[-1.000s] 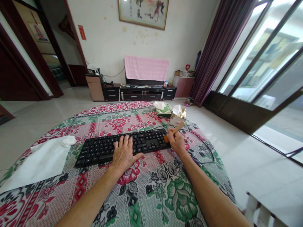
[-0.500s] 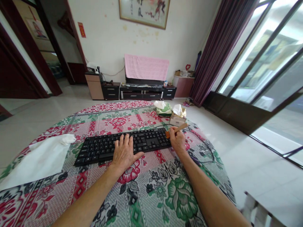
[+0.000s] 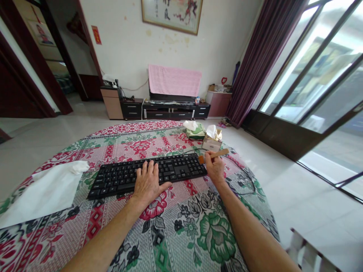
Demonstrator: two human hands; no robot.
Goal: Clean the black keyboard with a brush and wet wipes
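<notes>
A black keyboard (image 3: 181,169) lies slightly slanted across the patterned tablecloth. My left hand (image 3: 147,180) rests on its middle, palm down, fingers spread over the keys and thumb out along the front edge. At the keyboard's right end, my right hand (image 3: 214,166) is closed around a brush (image 3: 220,153) with a light wooden handle. The brush's orange-brown head points left, at the rightmost keys; whether its tips touch them I cannot tell. The keyboard's cable (image 3: 253,181) curves over the cloth to the right of my right hand.
A white cloth (image 3: 47,192) with a crumpled tissue (image 3: 79,166) on it lies to the left. Two tissue boxes, one green (image 3: 195,132) and one beige (image 3: 212,143), stand behind the keyboard's right end. A slatted chair back (image 3: 304,249) is beside the table at lower right.
My right hand has shifted slightly to the right with the brush, toward the keyboard's outer end. My left hand stays in place on the keys.
</notes>
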